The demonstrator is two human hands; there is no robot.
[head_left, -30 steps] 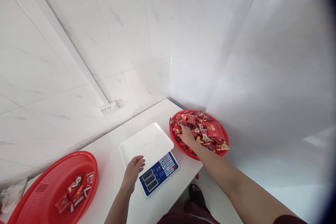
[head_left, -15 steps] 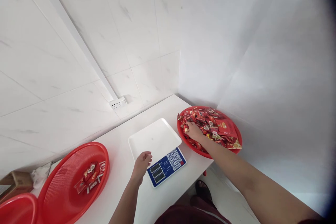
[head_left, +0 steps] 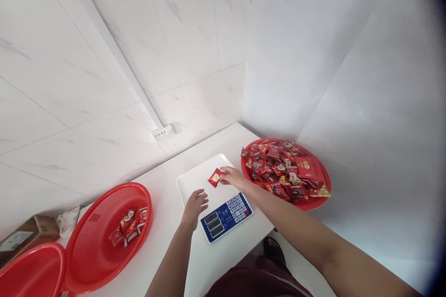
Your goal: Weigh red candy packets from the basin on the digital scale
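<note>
Between the fingers of my right hand (head_left: 234, 177) is a small red snack packet (head_left: 215, 177) with a pale patch on it. Hand and packet are over the white pan (head_left: 198, 176) of a digital scale (head_left: 226, 218), which has a blue keypad panel. My left hand (head_left: 195, 208) is at the pan's near left edge, empty, its fingers apart and slightly curled. To the right of the scale, a red basket (head_left: 245, 172) is heaped with many red snack packets (head_left: 278, 164).
On the left, a red perforated basket (head_left: 94, 222) holds several red packets (head_left: 127, 228). A second red basket (head_left: 31, 269) and a cardboard box (head_left: 31, 236) are at the far left. A socket strip (head_left: 163, 132) is on the tiled wall behind the white table (head_left: 163, 195).
My right hand has come out of the heaped basket and moved left over the scale pan with a red packet. My left hand stays near the pan's edge. The view has shifted slightly.
</note>
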